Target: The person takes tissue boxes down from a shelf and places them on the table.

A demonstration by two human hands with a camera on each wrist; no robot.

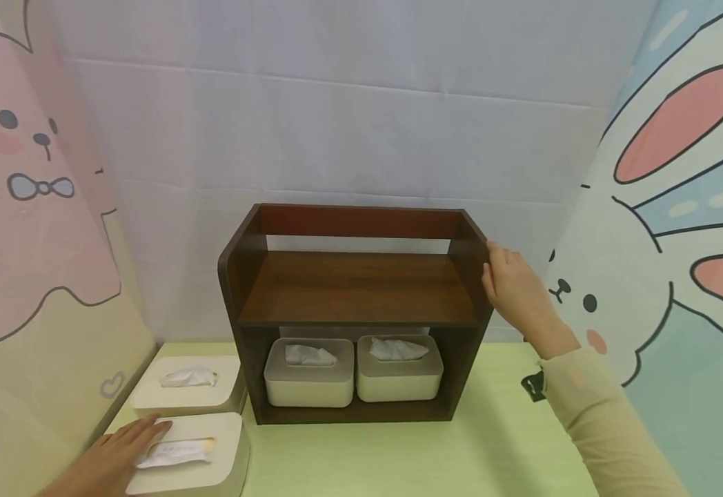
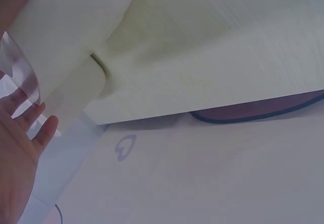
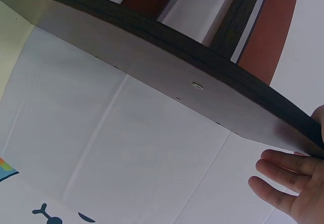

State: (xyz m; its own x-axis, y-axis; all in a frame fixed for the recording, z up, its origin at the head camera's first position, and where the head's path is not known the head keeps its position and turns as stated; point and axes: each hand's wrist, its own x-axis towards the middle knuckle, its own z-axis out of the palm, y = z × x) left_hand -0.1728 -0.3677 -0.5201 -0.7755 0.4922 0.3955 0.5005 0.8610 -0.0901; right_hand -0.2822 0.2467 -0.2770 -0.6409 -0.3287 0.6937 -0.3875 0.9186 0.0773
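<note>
A dark brown wooden shelf (image 1: 361, 286) stands on the table, two tissue boxes side by side in its lower compartment: one at left (image 1: 309, 390), one at right (image 1: 400, 382). My right hand (image 1: 519, 293) holds the upper front edge of the shelf's right side panel (image 3: 167, 57); in the right wrist view its fingers (image 3: 283, 176) lie along the outer face, the thumb partly cut off. My left hand (image 1: 110, 455) rests with extended fingers on the near left tissue box (image 1: 225, 442), beside its tissue. Behind that box sits another white tissue box (image 1: 150, 386).
The table (image 1: 361, 455) has a pale green top. A plain white cloth (image 1: 361, 138) hangs behind the shelf. Cartoon-printed cloths stand at the left (image 1: 32, 241) and the right (image 1: 610, 228). The shelf's upper board (image 1: 361, 276) bears nothing.
</note>
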